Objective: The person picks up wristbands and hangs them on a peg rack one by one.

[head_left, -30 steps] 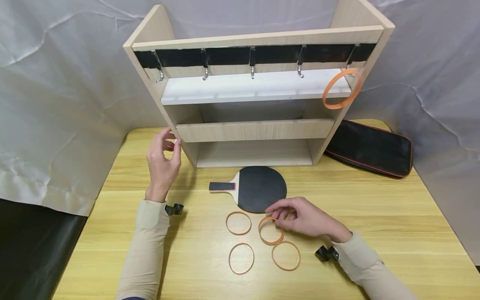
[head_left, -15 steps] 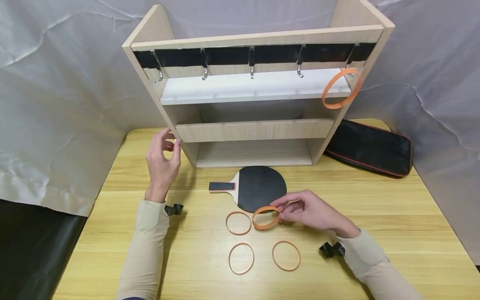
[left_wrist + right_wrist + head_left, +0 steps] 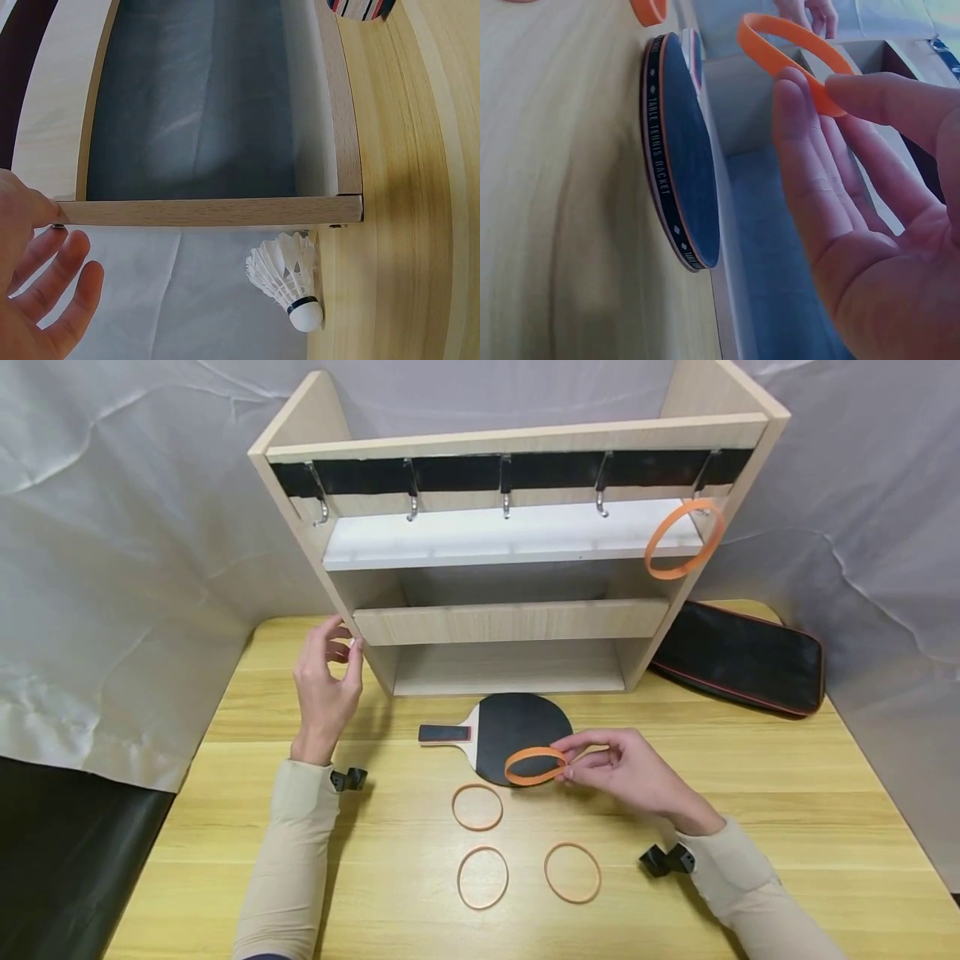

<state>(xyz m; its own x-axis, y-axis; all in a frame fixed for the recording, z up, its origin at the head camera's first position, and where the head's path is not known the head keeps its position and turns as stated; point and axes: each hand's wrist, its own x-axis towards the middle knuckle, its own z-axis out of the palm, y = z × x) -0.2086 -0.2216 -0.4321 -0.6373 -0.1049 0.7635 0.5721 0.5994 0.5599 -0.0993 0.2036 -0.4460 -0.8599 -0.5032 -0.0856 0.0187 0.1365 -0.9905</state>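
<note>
Pinched between thumb and fingers of my right hand [image 3: 633, 777] is an orange ring [image 3: 536, 766], raised over the black blade of the table tennis racket [image 3: 521, 739]; the right wrist view shows this ring [image 3: 765, 49] at the fingertips. Three more rings lie on the table: one nearest the racket [image 3: 477, 807], one below it [image 3: 483, 877], one to the right [image 3: 572, 872]. A further ring [image 3: 684, 539] hangs on the rightmost hook. My left hand [image 3: 326, 693] touches the left side panel of the wooden shelf [image 3: 510, 621], its lower fingers [image 3: 75, 300] loose and apart.
Several metal hooks [image 3: 506, 497] line the shelf's black strip, with a white board beneath. A black case [image 3: 742, 656] lies right of the shelf. Beside the side panel is a white shuttlecock [image 3: 289, 277]. Grey cloth surrounds the back and sides.
My right hand has lifted one orange ring from among those on the table and carried it up over the racket. My left hand has stayed at the shelf's side.
</note>
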